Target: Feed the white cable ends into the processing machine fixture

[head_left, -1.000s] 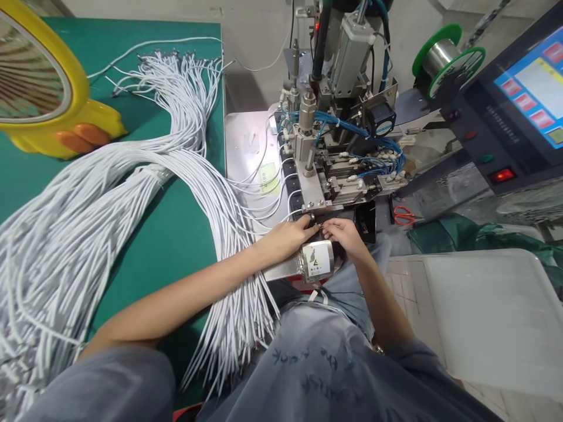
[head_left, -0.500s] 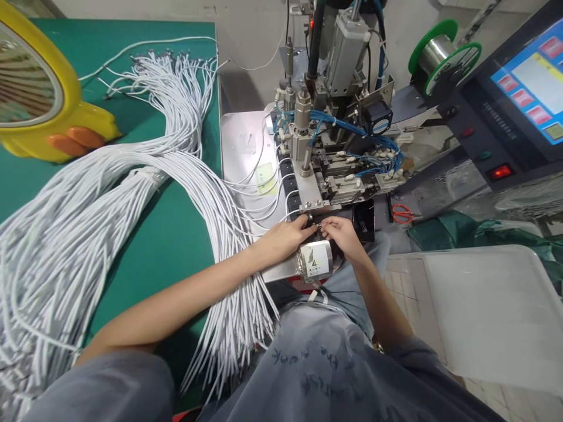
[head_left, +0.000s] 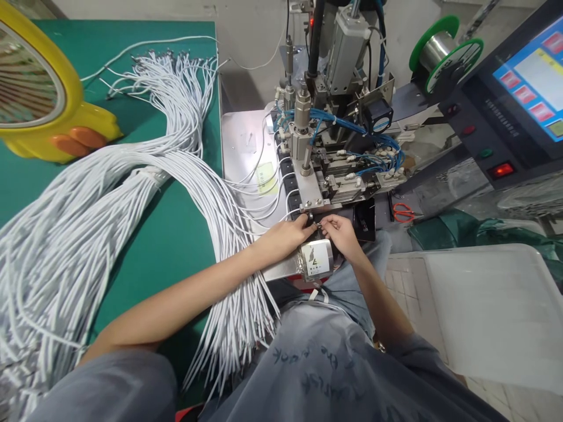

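My left hand lies at the front end of the machine's dark fixture, its fingertips drawn together on something too small to make out. A white cable runs up to these fingers. Just right of it, my right hand pinches a small metal part between thumb and forefinger. The fingertips of both hands are close together. Below them sits a block with a white label. Several white cables curve from the big cable bundle into the fixture's slots.
A machine with metal cylinders and blue air tubes stands ahead. To its right are a wire spool, a control panel and red-handled scissors. A yellow fan stands on the green table. A whitish tray lies right.
Both hands stay in nearly the same place, with only slight finger movement. The view has shifted very slightly.
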A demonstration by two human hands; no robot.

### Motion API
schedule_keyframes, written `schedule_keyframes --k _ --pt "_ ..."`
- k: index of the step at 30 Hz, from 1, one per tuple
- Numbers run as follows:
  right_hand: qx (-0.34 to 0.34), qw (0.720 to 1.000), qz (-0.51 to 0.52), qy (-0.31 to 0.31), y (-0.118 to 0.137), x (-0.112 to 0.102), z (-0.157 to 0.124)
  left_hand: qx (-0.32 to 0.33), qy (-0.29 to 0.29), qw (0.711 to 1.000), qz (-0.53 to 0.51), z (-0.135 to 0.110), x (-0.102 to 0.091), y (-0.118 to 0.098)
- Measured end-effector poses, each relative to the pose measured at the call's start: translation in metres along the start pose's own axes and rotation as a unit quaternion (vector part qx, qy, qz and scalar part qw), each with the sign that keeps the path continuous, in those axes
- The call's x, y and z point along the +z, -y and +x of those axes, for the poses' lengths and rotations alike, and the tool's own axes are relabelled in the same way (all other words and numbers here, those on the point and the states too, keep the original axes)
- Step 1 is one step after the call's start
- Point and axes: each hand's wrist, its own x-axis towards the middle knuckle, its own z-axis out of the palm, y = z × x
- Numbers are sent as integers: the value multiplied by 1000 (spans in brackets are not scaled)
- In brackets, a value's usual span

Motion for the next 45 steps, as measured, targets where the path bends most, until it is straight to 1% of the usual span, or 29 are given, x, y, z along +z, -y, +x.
schedule_keyframes --k 3,5,7,10,12,15,19,22,24,26,27,29,31,33,35,37,38,39,40,41,43,45 --pt "-35 999 -26 -8 0 0 0 4 -1 1000 7 0 1 0" --pt "-41 998 -43 -7 -1 0 1 5 -7 1000 7 0 3 1" --pt "-15 999 -36 4 0 0 2 6 -12 1000 5 -1 5 1" --pt "48 998 -3 41 0 0 2 8 -19 1000 -4 -1 6 1" --pt "59 996 4 67 0 1 2 7 -25 1000 -9 -1 5 0" --pt "29 996 -4 82 -3 1 2 -6 -25 1000 -6 -2 -2 -2" --pt "-44 996 -50 63 -10 0 4 -34 1 999 11 -6 -12 -5" --pt "-83 992 -87 46 -13 -2 5 -62 7 998 8 -8 -13 -7" --pt "-84 992 -95 12 -14 -2 3 -72 9 997 1 -8 -12 -8" --pt "-64 994 -84 -18 -15 -1 1 -78 11 997 -2 -7 -9 -8" --pt "-53 996 -74 -19 -15 0 1 -82 11 997 -1 -7 -8 -8" --pt "-46 997 -61 7 -17 3 2 -87 11 996 6 -6 -7 -10" --pt "-68 995 -75 18 -19 3 6 -88 12 996 10 -6 -8 -11" --pt "-91 991 -99 -15 -19 0 8 -90 14 996 7 -6 -10 -12" --pt "-105 984 -118 -82 -16 -4 2 -93 19 995 4 -7 -12 -11" --pt "-133 971 -129 -148 -9 -6 -15 -104 16 994 12 -7 -13 -8" --pt "-154 964 -135 -173 -4 -4 -27 -112 7 994 19 -7 -12 -6" --pt "-172 958 -139 -184 0 1 -42 -122 -8 992 27 -6 -11 -3" --pt "-184 956 -145 -176 4 7 -57 -132 -26 990 35 -6 -9 1" --pt "-186 959 -158 -142 7 16 -72 -139 -43 988 40 -6 -7 4" --pt "-162 964 -208 -18 10 38 -98 -145 -66 986 48 -5 -3 9" --pt "-126 951 -258 112 7 59 -113 -143 -76 985 55 -5 -2 11"
